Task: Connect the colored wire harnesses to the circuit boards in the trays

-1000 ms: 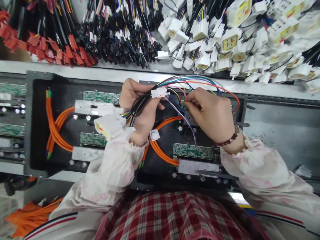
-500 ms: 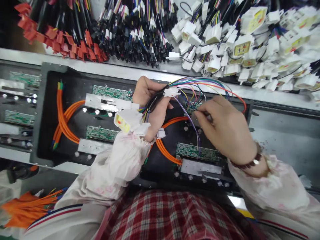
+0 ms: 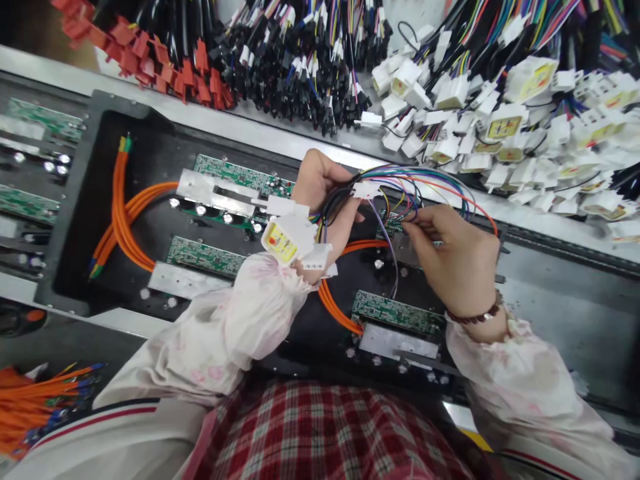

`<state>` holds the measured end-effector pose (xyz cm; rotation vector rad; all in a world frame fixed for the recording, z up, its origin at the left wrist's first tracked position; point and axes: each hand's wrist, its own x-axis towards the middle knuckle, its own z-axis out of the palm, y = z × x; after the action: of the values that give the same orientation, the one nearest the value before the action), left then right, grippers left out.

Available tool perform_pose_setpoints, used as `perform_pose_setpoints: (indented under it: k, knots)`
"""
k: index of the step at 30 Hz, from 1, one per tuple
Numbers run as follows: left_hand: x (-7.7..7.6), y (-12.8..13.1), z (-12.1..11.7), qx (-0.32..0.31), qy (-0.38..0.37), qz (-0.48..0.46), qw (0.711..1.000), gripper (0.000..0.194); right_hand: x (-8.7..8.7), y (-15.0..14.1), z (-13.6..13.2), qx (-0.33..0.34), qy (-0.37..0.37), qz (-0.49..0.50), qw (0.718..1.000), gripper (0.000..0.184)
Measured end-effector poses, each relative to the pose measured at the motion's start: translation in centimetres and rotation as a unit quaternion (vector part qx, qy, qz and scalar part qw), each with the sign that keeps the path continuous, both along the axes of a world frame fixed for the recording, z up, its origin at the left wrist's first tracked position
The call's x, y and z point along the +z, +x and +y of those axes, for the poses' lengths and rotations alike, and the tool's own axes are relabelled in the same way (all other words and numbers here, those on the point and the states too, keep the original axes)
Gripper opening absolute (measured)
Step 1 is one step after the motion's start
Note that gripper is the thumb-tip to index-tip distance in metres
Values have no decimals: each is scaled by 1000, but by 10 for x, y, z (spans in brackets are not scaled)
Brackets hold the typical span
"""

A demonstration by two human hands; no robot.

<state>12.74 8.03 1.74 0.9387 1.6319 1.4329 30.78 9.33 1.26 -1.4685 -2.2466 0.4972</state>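
Clock directions ran from the centre of the view. At eight o'clock lay a loose bunch of orange cables [image 3: 37, 400]. At nine o'clock, inside a black tray [image 3: 75, 193], more orange leads [image 3: 120, 193] curved towards green circuit boards. Red connectors [image 3: 145, 63] clustered at ten o'clock, beyond the tray.

Near the centre, the left hand [image 3: 325, 207] was curled around a wire harness [image 3: 337, 200], held above the tray. A white plug [image 3: 283, 240] with a yellow face hung at that hand's eight o'clock; a small white connector [image 3: 367, 191] sat at its three o'clock, by the fingertips. Black-tipped wires [image 3: 310, 73] bunched at twelve o'clock. Coloured strands [image 3: 440, 175] arced rightward over the right hand [image 3: 410, 217], at three o'clock, its thumb and forefinger pinched on a thin wire. White connectors [image 3: 505, 127] heaped up at two o'clock.
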Motion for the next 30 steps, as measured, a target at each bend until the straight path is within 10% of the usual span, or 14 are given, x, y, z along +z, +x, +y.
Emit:
perform_pose_setpoints:
  k: [30]
  knots:
    - [-10, -4, 1, -4, 54, -37, 998, 35, 16, 4, -15, 58, 20, -85, 995, 20]
